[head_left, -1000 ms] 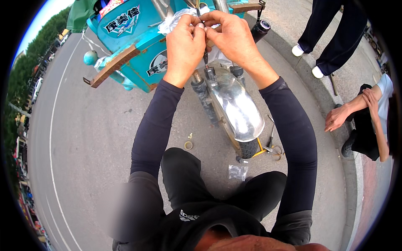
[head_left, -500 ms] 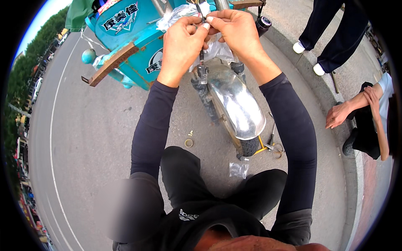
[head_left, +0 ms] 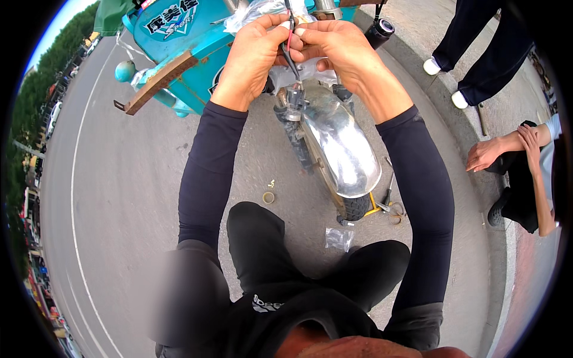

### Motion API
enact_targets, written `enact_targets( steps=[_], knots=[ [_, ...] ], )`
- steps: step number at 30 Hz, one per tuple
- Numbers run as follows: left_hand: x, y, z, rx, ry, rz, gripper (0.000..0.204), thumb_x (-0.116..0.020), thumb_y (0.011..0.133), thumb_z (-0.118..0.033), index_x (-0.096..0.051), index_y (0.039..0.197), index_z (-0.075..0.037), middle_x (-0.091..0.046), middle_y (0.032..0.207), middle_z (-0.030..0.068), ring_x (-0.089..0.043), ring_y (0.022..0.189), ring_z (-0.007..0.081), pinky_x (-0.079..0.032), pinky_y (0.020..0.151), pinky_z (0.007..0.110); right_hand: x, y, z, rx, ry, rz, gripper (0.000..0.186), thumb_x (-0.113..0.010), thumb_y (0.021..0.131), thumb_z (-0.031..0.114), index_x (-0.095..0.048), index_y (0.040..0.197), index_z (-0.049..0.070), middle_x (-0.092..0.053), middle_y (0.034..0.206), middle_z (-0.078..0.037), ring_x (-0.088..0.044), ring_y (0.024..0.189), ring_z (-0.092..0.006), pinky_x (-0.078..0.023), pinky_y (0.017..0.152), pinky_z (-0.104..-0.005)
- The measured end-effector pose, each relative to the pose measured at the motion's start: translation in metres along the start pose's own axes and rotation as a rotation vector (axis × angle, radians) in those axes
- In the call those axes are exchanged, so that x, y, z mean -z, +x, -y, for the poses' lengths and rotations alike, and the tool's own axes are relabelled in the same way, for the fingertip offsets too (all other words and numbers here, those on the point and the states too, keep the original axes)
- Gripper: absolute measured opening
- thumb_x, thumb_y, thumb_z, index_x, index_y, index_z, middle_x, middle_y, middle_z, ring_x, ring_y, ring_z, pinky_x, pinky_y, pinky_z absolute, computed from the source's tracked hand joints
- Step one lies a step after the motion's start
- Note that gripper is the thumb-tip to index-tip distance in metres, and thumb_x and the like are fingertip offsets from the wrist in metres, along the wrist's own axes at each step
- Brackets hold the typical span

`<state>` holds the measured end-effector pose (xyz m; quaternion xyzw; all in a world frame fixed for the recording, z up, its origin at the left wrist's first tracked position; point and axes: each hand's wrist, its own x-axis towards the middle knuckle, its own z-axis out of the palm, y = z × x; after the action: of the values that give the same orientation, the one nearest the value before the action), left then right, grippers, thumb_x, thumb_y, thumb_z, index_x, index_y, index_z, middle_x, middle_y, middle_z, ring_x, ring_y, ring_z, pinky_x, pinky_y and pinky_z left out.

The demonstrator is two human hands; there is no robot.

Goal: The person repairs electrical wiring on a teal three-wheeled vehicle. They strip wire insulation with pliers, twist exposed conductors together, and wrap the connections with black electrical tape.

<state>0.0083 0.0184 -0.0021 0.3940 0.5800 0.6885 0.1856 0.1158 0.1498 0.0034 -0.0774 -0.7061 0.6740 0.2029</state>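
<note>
Between my two hands runs a thin black cable [head_left: 291,64] with a short red stretch showing. My left hand [head_left: 250,59] pinches it from the left with thumb and fingers. From the other side my right hand [head_left: 346,51] grips the same cable, its thumb close to the left thumb. Fingers partly hide the spot where they meet. The cable's lower end hangs toward a grey metal fitting [head_left: 293,102] beside a shiny chrome mudguard [head_left: 341,146] over a small wheel [head_left: 356,207]. Clear plastic wrap [head_left: 262,17] bunches behind my fingers.
A turquoise cart body [head_left: 209,71] with a rusty bar [head_left: 158,83] stands ahead on the left. On the ground lie a tape roll [head_left: 268,197], scissors [head_left: 395,210] and a small clear bag [head_left: 339,239]. Along the right kerb [head_left: 453,113], one person stands; another person's hand [head_left: 484,154] shows.
My fingers have shifted on the cable, and its red stretch now shows between them. The right hand's lower fingers have spread a little. The view has moved slightly.
</note>
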Motion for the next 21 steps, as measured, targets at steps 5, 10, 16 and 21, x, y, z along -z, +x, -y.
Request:
enact_targets(
  steps=[5,10,16,21],
  knots=[
    [-0.023,-0.009,0.008,-0.176,0.189,-0.145,0.028,-0.045,0.103,-0.013,-0.051,0.119,0.009,-0.071,0.078,0.0113,-0.072,0.068,0.0164,-0.056,0.058,0.030,0.009,0.010,-0.015,0.579,-0.579,-0.332,0.024,-0.064,0.097,0.020,-0.070,0.110,0.001,-0.074,0.086,-0.004,-0.071,0.080,-0.0120,-0.053,0.064,-0.0283],
    [-0.034,-0.017,0.016,-0.419,0.587,-0.342,0.014,-0.052,0.101,-0.008,-0.047,0.108,0.003,-0.069,0.071,0.0130,-0.072,0.066,0.0270,-0.054,0.058,0.037,-0.002,0.000,0.039,0.520,-0.597,0.001,0.019,-0.062,0.086,0.004,-0.071,0.099,-0.005,-0.071,0.086,-0.022,-0.073,0.079,-0.0303,-0.055,0.070,-0.0377],
    [-0.027,-0.016,0.022,-0.521,0.601,-0.311,0.016,-0.054,0.099,-0.008,-0.048,0.112,0.001,-0.069,0.072,0.0130,-0.070,0.067,0.0304,-0.051,0.060,0.040,0.004,0.006,0.051,0.474,-0.726,0.092,0.020,-0.062,0.084,0.004,-0.073,0.099,-0.003,-0.072,0.089,-0.024,-0.073,0.081,-0.0327,-0.056,0.072,-0.0410],
    [-0.018,-0.017,0.016,-0.293,0.474,-0.225,0.026,-0.059,0.098,-0.013,-0.054,0.117,0.005,-0.066,0.071,0.0082,-0.064,0.061,0.0176,-0.050,0.059,0.035,0.002,0.012,-0.007,0.579,-0.474,-0.180,0.021,-0.063,0.097,0.014,-0.068,0.111,-0.002,-0.074,0.096,-0.010,-0.073,0.086,-0.0187,-0.057,0.074,-0.0317]
  ],
)
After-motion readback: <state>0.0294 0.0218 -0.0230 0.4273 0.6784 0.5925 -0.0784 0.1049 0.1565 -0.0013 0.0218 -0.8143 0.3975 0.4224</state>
